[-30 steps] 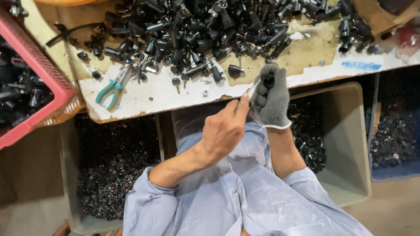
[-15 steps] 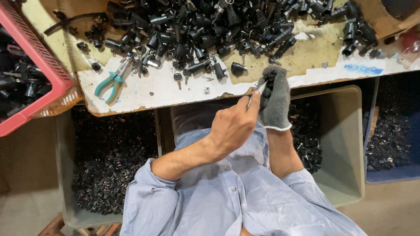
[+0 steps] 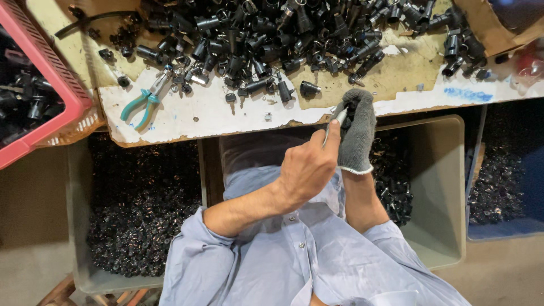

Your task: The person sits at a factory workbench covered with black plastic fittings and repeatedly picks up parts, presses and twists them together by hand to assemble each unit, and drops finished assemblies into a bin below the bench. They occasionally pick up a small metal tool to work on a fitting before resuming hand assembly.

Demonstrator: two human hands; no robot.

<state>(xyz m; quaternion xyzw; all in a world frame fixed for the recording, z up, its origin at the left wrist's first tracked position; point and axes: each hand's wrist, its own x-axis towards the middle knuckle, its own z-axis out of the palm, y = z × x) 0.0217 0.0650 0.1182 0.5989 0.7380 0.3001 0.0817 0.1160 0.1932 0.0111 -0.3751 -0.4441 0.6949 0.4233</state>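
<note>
— Just below the table's (image 3: 238,122) near edge, what were the hands doing?

— Both were held close together in front of the chest. The left hand (image 3: 309,170), bare, was closed in a pinch around a thin metal tool (image 3: 334,122), thumb and forefinger clamped on its shaft, with the tip pointing up toward the right hand.

— And the right hand?

— The right hand (image 3: 357,133) wore a grey knit glove and was curled shut around a small black part (image 3: 348,110). Only a bit of the part showed between the gloved fingers, so its shape could not be told. The tool's tip met the part right at the glove, touching or nearly so.

— How near the table edge was that?

— Right at it. The gloved fingertips sat level with the ragged white edge, and the pile of black parts (image 3: 294,28) lay just beyond, higher on the table.

— What hemmed them in?

— A grey bin (image 3: 442,187) stood under the right forearm with black pieces in it, and another grey bin (image 3: 76,226) full of black scraps lay to the left, well apart from the hands. Teal-handled pliers (image 3: 141,102) lay on the table to the left, near the edge. A red basket (image 3: 51,79) sat at the far left, and a blue tub (image 3: 504,226) at the far right. Open room was mostly the strip of bare white table between the pliers and the hands.
</note>
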